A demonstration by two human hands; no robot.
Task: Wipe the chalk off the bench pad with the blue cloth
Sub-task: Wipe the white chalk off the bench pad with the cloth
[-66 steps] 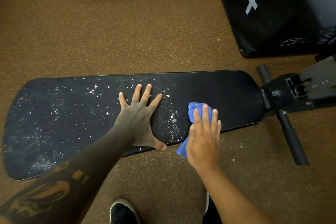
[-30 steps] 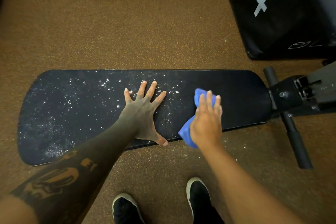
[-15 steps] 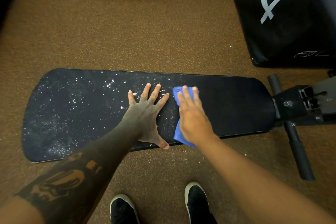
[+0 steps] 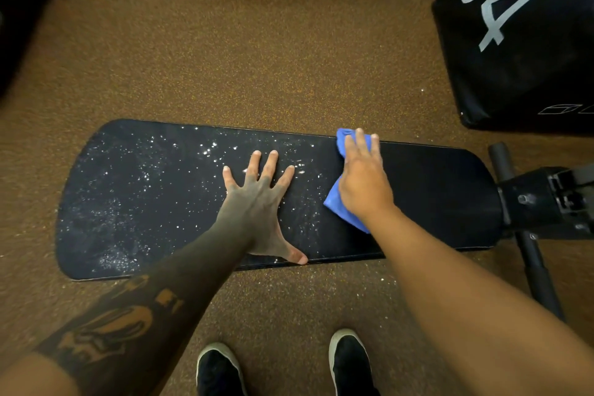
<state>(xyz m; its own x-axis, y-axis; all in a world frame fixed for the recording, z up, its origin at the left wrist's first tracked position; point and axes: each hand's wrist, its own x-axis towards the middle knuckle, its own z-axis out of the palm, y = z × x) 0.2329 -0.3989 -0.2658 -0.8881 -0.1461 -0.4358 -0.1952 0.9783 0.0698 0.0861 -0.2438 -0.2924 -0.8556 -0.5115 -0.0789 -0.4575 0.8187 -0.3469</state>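
The long black bench pad [image 4: 443,199] lies across the view. White chalk specks [image 4: 135,177] cover its left half and middle, while its right part looks clean. My left hand [image 4: 257,202] rests flat on the pad's middle, fingers spread, holding nothing. My right hand [image 4: 363,180] presses the blue cloth [image 4: 340,209] onto the pad just right of the left hand, fingertips reaching the pad's far edge. The cloth shows at the fingertips and under the palm; the rest is hidden by the hand.
A black padded box [image 4: 520,42] with large white numerals stands at the back right. The bench frame and black roller bar [image 4: 533,251] stick out at the pad's right end. Brown speckled floor [image 4: 241,42] surrounds everything. My black shoes [image 4: 221,370] are at the bottom.
My right hand has slid the blue cloth away from me and rightward, from beside the left hand to the pad's far edge. The left hand stays planted.
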